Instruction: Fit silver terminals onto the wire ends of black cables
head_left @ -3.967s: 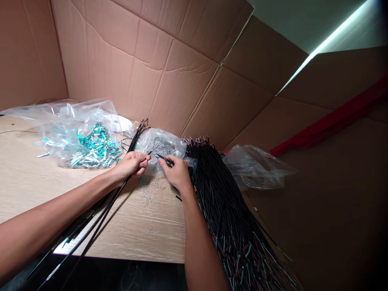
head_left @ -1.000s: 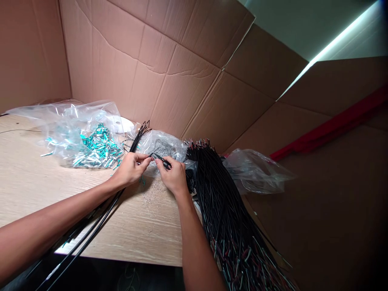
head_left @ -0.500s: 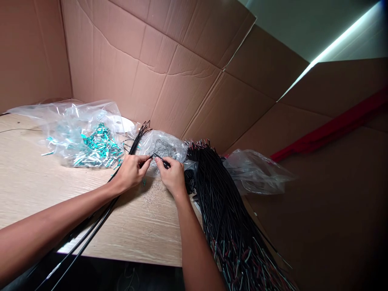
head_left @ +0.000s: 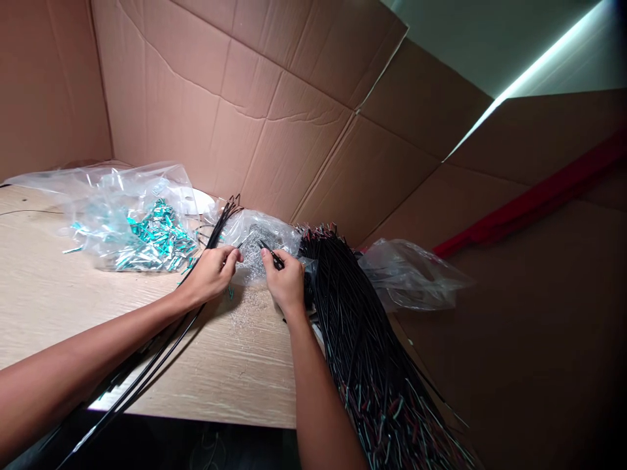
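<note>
My left hand (head_left: 215,266) is closed, pinching the tip of a thin black cable (head_left: 240,245) between thumb and fingers. Other black cables (head_left: 223,223) run in a bundle behind that hand and under the forearm, down past the table's front edge. A small pair of black snips (head_left: 274,257) sits in my closed right hand (head_left: 285,277), its points aimed up and left, apart from the cable end. Just beyond both hands lies a clear plastic bag (head_left: 284,234) with a heap of fine silvery wire clippings (head_left: 255,251).
A clear bag of teal and silver foil scraps (head_left: 161,228) lies at the left. To the right, a thick bundle of black cables (head_left: 353,307) with coloured wire ends hangs over the table (head_left: 235,385). Behind it is another plastic bag (head_left: 411,274). Cardboard walls (head_left: 245,117) enclose the back.
The snips have moved away from the cable end, with my right hand shifting right. My left hand has moved slightly left, widening the gap between the hands.
</note>
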`<action>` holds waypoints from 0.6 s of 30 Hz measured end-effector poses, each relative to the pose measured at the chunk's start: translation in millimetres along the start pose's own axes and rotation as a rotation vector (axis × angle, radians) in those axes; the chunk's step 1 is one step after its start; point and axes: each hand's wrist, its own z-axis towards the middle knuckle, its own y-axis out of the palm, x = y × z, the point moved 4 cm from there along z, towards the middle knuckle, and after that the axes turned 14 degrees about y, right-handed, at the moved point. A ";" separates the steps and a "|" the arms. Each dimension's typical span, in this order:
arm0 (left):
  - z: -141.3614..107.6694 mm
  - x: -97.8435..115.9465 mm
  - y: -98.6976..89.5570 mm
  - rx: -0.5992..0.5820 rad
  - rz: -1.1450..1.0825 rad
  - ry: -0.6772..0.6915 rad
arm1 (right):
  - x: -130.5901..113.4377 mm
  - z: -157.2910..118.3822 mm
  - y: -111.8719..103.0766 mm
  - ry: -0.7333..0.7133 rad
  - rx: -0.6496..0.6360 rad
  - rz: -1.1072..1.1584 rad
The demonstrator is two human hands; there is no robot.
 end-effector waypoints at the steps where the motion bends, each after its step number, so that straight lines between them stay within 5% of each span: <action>1: -0.1 -0.3 1.3 -0.011 -0.050 -0.013 | -2.9 -1.4 0.5 -0.020 -0.011 0.002; 9: -1.1 4.6 7.0 -0.050 -0.271 -0.042 | -10.4 -5.4 9.1 -0.104 -0.078 -0.071; 18: -2.7 10.5 -0.2 -0.021 0.110 0.139 | -5.8 -4.5 8.4 -0.078 -0.142 -0.086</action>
